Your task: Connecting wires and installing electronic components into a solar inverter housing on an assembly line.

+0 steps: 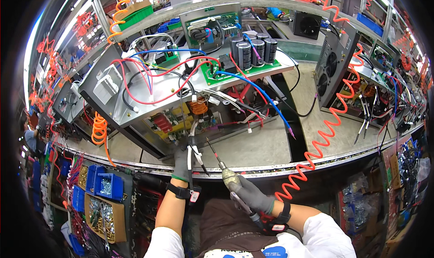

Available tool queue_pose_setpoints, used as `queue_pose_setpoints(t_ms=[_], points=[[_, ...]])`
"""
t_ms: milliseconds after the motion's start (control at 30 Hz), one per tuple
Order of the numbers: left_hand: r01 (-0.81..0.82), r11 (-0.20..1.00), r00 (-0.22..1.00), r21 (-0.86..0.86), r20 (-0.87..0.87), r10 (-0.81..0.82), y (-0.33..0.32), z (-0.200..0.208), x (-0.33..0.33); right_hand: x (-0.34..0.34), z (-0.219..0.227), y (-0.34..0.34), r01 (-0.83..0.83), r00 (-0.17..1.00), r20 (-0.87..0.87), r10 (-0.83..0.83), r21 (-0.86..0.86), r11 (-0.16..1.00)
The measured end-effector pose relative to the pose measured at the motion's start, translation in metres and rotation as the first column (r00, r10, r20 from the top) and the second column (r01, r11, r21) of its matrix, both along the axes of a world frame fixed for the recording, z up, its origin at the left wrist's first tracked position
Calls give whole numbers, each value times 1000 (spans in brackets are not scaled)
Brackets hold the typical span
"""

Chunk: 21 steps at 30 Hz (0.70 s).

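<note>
In grey gloves, my right hand [251,195] is wrapped round an air screwdriver [229,175], its long thin bit pointing up and away to the left. My left hand [181,162] reaches to the lower front of an open metal power unit [149,105], beside a bundle of black and white cables [194,150]. The cables and the unit hide its fingers. On the unit's top lie a green circuit board [246,72] with several black capacitors [257,50], and red, black and blue wires. A copper coil [198,106] and yellow parts show inside.
A coiled red air hose [319,143] hangs at the right, before another unit with fans [325,66]. At the left hangs an orange coiled hose [99,128]. Blue bins [110,185] and a cardboard box of screws [106,217] stand at lower left. A metal rail [253,171] runs along the bench front.
</note>
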<state>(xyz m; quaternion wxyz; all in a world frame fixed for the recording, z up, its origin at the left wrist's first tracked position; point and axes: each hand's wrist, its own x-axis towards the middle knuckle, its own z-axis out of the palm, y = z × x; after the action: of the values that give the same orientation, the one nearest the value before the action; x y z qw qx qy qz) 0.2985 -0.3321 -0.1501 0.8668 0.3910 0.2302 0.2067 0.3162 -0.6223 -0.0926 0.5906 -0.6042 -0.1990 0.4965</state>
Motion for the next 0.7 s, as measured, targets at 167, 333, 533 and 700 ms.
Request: queue_pose_setpoints(t_ms=[167,333,533,700], points=[[-35,999,993,-25,110,38,54,-102,27,3,8,18,0,990,-143,13,86,996],[-50,998,914,28,405,35,76,-122,22,0,13,34,-19,989,-145,25,44,999],[-159,924,987,347,51,150,-28,26,14,11,13,27,17,994,-109,-17,0,1000],[-165,749,984,642,54,171,-14,8,5,4,12,29,-8,996,-90,10,16,1000]])
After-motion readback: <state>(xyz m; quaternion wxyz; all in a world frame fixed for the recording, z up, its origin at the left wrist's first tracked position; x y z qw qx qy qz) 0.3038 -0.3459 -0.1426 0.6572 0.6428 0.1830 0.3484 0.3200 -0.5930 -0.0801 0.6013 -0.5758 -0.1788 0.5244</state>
